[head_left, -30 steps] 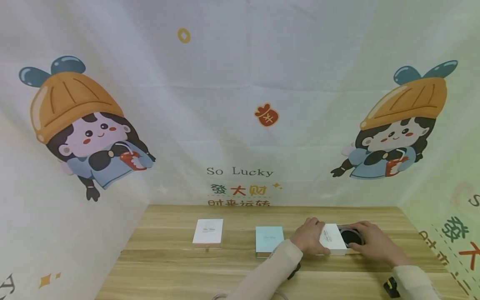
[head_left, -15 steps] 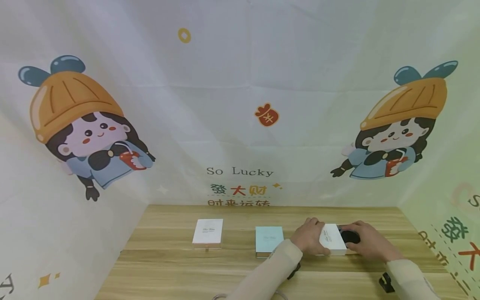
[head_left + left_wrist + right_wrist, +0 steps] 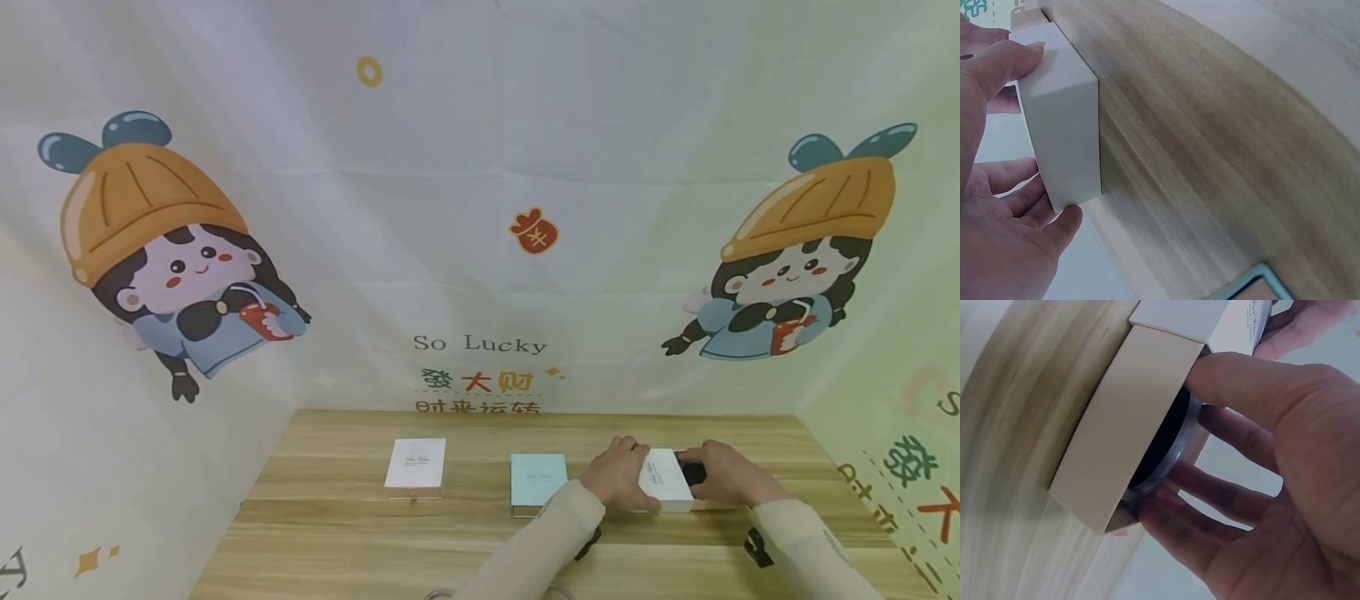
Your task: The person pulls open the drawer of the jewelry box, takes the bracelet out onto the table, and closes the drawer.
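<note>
My left hand (image 3: pixel 617 473) grips a white box sleeve (image 3: pixel 666 481), thumb on one side and fingers on the other. A cream drawer (image 3: pixel 1116 419) sticks out of the sleeve's right end, partly pulled out. Inside lies a round black insert (image 3: pixel 1161 439) with a translucent bangle (image 3: pixel 1174 456) around its rim. My right hand (image 3: pixel 731 475) holds the bangle, with its thumb at one side of the rim and curled fingers at the other. In the head view this hand hides most of the drawer and the bangle.
A mint box (image 3: pixel 538 479) stands just left of my left forearm. Farther left lies another white box (image 3: pixel 416 462). Part of a grey ring (image 3: pixel 438 594) shows at the bottom edge, beside the left sleeve. A printed cloth (image 3: pixel 360 250) walls the table's back and sides.
My right hand has moved left over the drawer, towards the sleeve, covering more of the black insert and the bangle. My left hand and the white sleeve have stayed in place.
</note>
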The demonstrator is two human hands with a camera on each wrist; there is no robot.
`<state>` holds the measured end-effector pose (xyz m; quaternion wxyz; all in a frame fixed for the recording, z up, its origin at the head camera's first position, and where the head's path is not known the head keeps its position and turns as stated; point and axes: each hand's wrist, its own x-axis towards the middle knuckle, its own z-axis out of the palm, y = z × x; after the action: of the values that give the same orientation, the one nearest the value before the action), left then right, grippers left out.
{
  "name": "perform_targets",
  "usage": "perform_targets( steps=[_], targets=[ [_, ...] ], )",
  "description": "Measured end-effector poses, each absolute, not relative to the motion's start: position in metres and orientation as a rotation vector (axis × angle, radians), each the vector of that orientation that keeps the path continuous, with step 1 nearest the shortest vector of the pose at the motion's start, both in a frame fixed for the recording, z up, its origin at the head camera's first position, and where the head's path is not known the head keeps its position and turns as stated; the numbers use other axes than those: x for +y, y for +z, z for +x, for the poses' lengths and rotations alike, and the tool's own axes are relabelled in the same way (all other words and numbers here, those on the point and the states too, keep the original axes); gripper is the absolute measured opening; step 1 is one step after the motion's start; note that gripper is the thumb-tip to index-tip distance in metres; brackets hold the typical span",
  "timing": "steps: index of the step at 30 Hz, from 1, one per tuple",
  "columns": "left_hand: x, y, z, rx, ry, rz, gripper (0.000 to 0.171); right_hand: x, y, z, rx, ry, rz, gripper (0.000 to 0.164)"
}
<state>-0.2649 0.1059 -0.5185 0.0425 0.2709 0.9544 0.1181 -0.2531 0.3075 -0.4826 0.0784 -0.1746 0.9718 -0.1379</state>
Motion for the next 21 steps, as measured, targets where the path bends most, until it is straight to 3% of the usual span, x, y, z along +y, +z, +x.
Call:
perform_targets(
  steps=[21],
  targets=[
    [0.1061,-0.5200,-0.2647,2.934,0.364,0.841,0.081,0.3077,-0.4895,-0.2596,2.933,-0.398,-0.550,0.047]
  ],
)
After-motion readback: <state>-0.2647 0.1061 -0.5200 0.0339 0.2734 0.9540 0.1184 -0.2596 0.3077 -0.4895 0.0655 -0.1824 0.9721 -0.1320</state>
